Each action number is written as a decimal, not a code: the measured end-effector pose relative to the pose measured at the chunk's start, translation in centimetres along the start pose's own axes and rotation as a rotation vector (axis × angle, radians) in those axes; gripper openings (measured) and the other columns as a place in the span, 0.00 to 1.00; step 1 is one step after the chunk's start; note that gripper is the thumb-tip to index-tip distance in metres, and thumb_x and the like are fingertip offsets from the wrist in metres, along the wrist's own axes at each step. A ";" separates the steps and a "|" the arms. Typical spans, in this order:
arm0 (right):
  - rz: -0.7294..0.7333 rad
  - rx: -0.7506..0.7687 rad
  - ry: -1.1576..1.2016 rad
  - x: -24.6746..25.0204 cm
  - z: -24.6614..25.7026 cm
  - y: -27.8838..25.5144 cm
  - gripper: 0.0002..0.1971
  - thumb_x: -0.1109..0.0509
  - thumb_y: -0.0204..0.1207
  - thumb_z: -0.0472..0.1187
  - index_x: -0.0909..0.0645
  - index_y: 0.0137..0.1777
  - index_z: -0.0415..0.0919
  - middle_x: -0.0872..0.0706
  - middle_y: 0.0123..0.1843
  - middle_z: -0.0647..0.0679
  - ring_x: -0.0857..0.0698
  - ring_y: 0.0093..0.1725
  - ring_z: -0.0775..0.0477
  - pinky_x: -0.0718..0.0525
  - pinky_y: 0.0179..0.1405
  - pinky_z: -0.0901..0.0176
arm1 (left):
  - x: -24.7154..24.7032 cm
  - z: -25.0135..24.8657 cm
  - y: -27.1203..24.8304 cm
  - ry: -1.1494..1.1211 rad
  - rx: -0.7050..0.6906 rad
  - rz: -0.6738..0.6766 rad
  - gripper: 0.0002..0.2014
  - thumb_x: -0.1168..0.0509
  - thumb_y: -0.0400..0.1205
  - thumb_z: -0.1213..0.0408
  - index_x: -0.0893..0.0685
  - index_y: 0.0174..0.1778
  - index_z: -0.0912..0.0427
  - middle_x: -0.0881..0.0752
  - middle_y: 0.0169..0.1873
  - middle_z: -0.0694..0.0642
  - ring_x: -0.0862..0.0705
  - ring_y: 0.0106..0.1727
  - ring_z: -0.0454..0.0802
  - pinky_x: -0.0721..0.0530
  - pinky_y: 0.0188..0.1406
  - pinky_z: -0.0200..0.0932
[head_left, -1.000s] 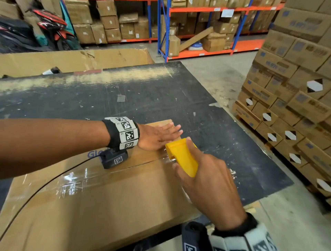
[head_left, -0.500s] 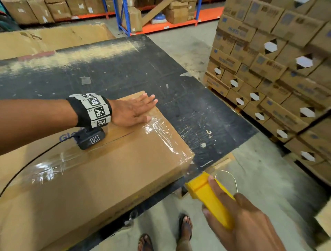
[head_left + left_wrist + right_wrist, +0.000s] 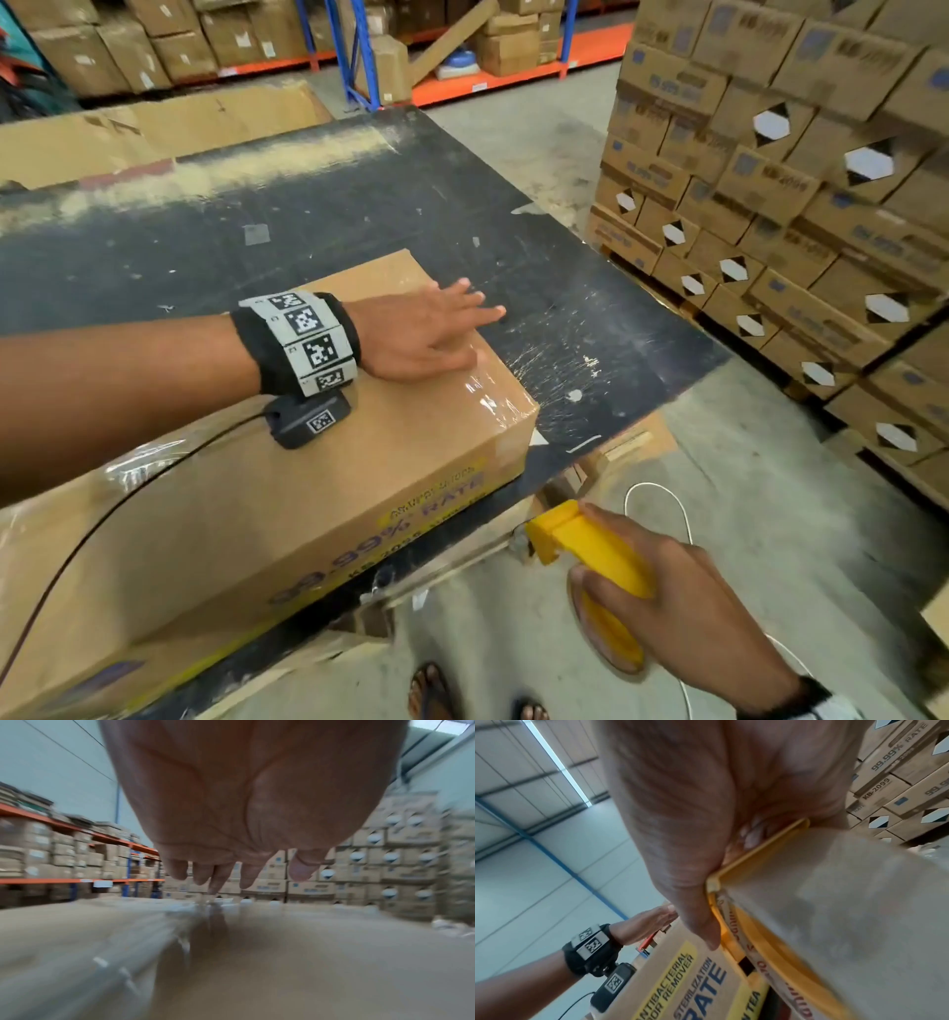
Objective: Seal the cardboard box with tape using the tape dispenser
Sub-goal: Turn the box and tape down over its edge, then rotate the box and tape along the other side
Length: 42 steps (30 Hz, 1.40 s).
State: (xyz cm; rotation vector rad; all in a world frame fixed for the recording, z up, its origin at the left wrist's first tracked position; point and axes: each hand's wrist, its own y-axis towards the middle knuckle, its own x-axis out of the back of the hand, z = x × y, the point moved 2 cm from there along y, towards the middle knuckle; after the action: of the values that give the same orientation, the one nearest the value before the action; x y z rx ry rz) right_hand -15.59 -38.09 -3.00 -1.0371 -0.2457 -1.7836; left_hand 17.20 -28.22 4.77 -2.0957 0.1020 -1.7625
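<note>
A warehouse stretches around, with blue-and-orange racking full of cartons at the back and a tall stack of brown printed cartons (image 3: 801, 205) beside the aisle. In the middle stands a scuffed black worktop (image 3: 359, 205), and on it, near its front right corner, lies a long brown cardboard box (image 3: 287, 488) with yellow and blue lettering on its side. Clear shiny tape (image 3: 488, 395) runs along the top of the box and folds over its end, wrinkled at the corner. The left hand (image 3: 426, 334) lies flat on the box top at that end, fingers straight and spread, their tips reaching past the box edge. The right hand (image 3: 683, 601) is off the worktop, low over the concrete floor just beyond the front edge, its fingers wrapped around a yellow plastic tape dispenser (image 3: 590, 560), which is clear of the box. Sandalled feet (image 3: 431, 694) show below.
</note>
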 end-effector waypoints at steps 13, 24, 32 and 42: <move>-0.478 0.431 0.345 2.5 1.9 -1.7 0.40 0.18 0.69 0.48 0.29 0.80 0.62 0.20 0.68 0.73 0.20 0.65 0.70 0.23 0.56 0.78 | -0.3 -10.4 -1.6 -0.618 -0.068 -0.207 0.21 0.39 0.88 0.49 0.22 0.77 0.47 0.10 0.60 0.51 0.11 0.58 0.46 0.14 0.63 0.49; -0.466 0.735 0.414 1.6 5.7 -2.0 0.39 0.20 0.69 0.53 0.29 0.81 0.59 0.21 0.60 0.70 0.18 0.55 0.58 0.17 0.43 0.64 | -0.7 -10.8 -9.6 -1.300 0.143 -0.402 0.16 0.37 0.87 0.74 0.17 0.71 0.65 0.17 0.55 0.87 0.14 0.44 0.51 0.12 0.49 0.40; -0.408 0.849 0.425 -0.8 12.1 -3.5 0.40 0.16 0.67 0.50 0.27 0.80 0.59 0.18 0.61 0.66 0.15 0.54 0.59 0.14 0.42 0.61 | -0.6 -8.3 -17.8 -1.455 0.271 -0.471 0.18 0.38 0.89 0.62 0.18 0.73 0.65 0.11 0.51 0.63 0.12 0.49 0.51 0.13 0.52 0.39; -0.378 0.856 0.374 -6.4 21.8 -5.1 0.42 0.17 0.68 0.50 0.29 0.82 0.59 0.18 0.50 0.53 0.17 0.46 0.55 0.18 0.37 0.60 | -1.9 -0.9 -27.6 -1.471 0.191 -0.487 0.24 0.30 0.80 0.73 0.20 0.74 0.66 0.05 0.44 0.54 0.08 0.44 0.43 0.10 0.48 0.39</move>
State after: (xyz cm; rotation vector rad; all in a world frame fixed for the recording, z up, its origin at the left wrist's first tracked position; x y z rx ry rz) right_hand -7.51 -18.71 7.01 -0.0425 -0.9160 -1.8702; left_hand 10.52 -2.52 12.67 -2.7957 -0.9652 0.0068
